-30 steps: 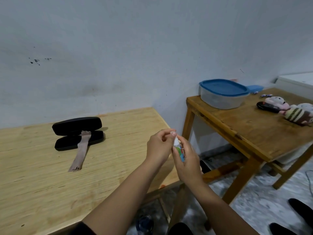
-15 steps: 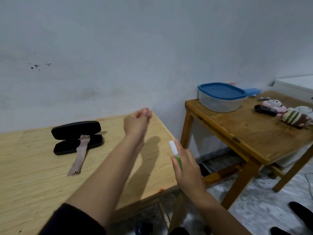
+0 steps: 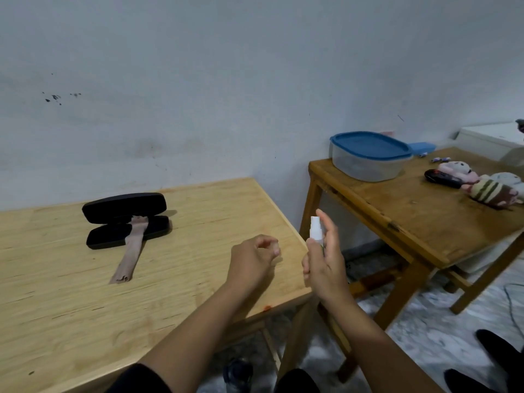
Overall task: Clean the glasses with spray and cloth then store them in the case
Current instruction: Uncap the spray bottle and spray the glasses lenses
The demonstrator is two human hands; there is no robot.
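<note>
My right hand [image 3: 323,262] grips a small white spray bottle [image 3: 316,229] upright just past the light table's right edge, with its nozzle bare. My left hand [image 3: 252,258] hovers low over the table beside it, fingertips curled and pinched on a small cap that barely shows. At the back left of the table lies the black glasses case [image 3: 124,219], open. A beige cloth [image 3: 131,252] hangs out of its lower half onto the wood. No glasses are in view.
The light wooden table [image 3: 71,307] stands against the wall. To its right stands a darker wooden table [image 3: 419,219] with a blue-lidded plastic box [image 3: 368,157], soft toys [image 3: 487,188] and a dark remote-like object [image 3: 442,178]. A narrow floor gap separates the tables.
My left hand pulled away from the bottle's top, swung up over the table, then came down low beside my right hand. The bottle's nozzle is now uncovered.
</note>
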